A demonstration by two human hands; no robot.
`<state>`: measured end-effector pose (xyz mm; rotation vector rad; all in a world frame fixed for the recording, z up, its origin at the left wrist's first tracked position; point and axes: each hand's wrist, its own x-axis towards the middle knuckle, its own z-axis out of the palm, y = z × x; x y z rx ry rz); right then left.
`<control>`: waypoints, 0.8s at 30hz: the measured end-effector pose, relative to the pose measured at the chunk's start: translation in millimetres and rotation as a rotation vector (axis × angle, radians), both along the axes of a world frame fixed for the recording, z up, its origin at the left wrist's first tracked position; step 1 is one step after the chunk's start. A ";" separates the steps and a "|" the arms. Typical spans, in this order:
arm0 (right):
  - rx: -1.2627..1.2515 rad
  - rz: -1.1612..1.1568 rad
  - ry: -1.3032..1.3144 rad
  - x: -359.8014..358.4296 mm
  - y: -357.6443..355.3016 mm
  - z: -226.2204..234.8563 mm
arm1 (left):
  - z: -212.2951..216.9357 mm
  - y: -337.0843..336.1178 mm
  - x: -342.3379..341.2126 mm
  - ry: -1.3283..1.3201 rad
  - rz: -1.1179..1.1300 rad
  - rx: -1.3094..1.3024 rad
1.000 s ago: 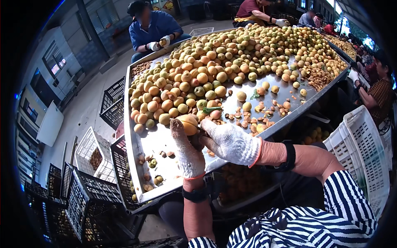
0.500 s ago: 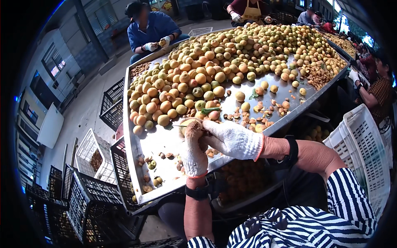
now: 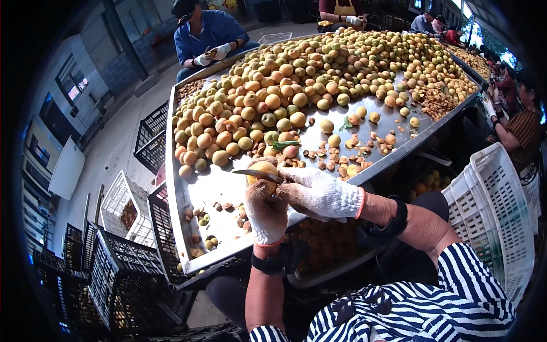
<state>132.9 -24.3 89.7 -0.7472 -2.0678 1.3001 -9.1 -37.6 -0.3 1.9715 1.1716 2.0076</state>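
My gloved left hand [image 3: 266, 215] is closed around a yellow-orange apricot [image 3: 264, 167], held up over the near edge of the metal table. My right hand [image 3: 323, 195], also in a white knitted glove with browned fingertips, grips a small knife [image 3: 250, 172]. Its dark curved blade lies across the apricot, pointing left; the handle is hidden in my fingers. Beyond my hands spreads a large heap of apricots [image 3: 268, 85]. Split halves and brown pits [image 3: 327, 159] lie scattered just past my right hand. A few small green fruits [image 3: 204, 219] and pits lie left of my left hand.
The table [image 3: 219, 185] has a raised metal rim. Black crates [image 3: 128, 256] and a white crate [image 3: 121, 196] stand at its left. White baskets [image 3: 484, 211] are close on my right. Co-workers sit around the table, one in blue [image 3: 213, 34] at far left.
The knife blade has come into fuller view across the apricot, which shows more of its side. My view has shifted slightly. The co-worker in blue has brought both hands lower.
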 end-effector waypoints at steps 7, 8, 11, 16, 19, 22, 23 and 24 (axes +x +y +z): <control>0.356 -0.181 -0.141 30.7 -18.7 14.2 | 38.9 4.9 -4.0 -1.062 -0.758 -0.465; 0.320 -0.280 -0.041 35.1 -22.7 15.9 | 37.3 4.8 -3.5 -1.117 -0.712 -0.493; 0.568 -0.448 -0.017 31.7 -23.0 32.5 | 36.2 1.7 -1.3 -1.071 -0.794 -0.566; 0.701 -0.298 -0.010 3.4 8.3 11.3 | 38.0 -9.8 23.6 -0.967 -0.644 -0.607; 0.713 -0.294 -0.008 0.3 16.8 0.9 | 40.3 -8.7 27.7 -1.061 -0.693 -0.646; 0.654 -0.360 -0.037 -1.3 19.9 -6.3 | 38.9 -6.1 41.8 -1.119 -0.637 -0.607; 0.623 -0.391 -0.018 -4.2 21.7 -7.5 | 39.1 -6.8 41.2 -1.111 -0.632 -0.601; 0.545 -0.407 0.001 -6.3 22.6 -9.1 | 38.4 -7.1 40.8 -1.104 -0.628 -0.596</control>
